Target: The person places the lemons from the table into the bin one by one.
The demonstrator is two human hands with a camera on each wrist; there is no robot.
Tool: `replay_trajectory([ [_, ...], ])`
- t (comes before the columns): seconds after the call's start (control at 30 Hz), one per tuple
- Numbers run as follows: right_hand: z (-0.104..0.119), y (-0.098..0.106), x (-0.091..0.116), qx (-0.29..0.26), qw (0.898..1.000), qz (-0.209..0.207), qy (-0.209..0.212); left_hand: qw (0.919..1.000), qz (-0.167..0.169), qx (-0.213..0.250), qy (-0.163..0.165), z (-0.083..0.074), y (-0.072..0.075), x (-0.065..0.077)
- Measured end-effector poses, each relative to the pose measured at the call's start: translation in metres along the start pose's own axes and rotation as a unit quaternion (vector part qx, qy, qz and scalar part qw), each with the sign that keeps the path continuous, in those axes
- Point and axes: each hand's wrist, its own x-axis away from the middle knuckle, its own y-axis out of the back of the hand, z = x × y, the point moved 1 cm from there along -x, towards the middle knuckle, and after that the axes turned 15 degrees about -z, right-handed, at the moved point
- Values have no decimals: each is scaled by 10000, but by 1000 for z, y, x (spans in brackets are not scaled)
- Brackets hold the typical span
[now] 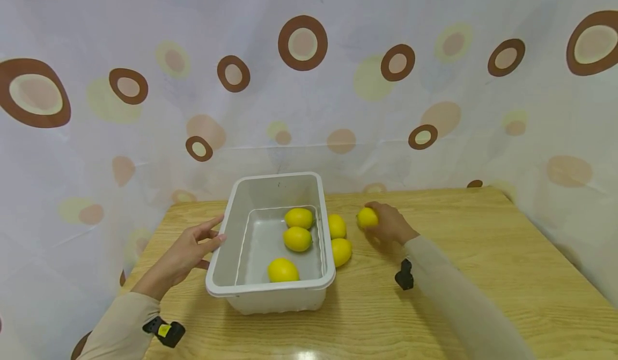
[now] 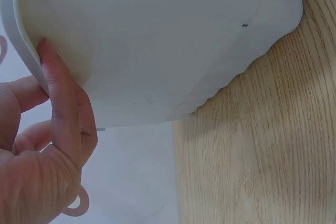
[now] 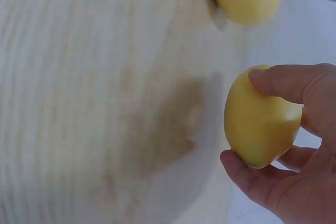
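My right hand grips a yellow lemon between thumb and fingers. In the right wrist view the lemon's shadow falls on the table beside it. At the left side of a light grey plastic tub, my left hand holds the rim, with a finger tucked under the lip. Three lemons lie inside the tub: one at the back, one just in front of it and one near the front wall. Two more lemons, one farther back and one nearer, rest against its right side.
The tub stands on a wood-grain table. Behind the table hangs a white curtain with brown, peach and yellow circles. Black wrist devices sit on the left sleeve and the right sleeve.
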Motion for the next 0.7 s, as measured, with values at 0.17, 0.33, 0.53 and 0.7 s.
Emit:
replay_trajectory([
  [0.17,11,23,-7,-254,9995,-163,-63,10000,-23,-11,-2,0,0,0],
  [0.33,34,52,-18,-424,9984,-311,-189,10000,-4,9,-19,0,0,0],
  [0.53,70,80,-31,-588,9970,-468,-197,10000,-7,-24,-25,1,0,0],
  [0.7,108,94,-39,-859,9949,-525,-79,10000,-28,-51,-22,1,0,-1],
])
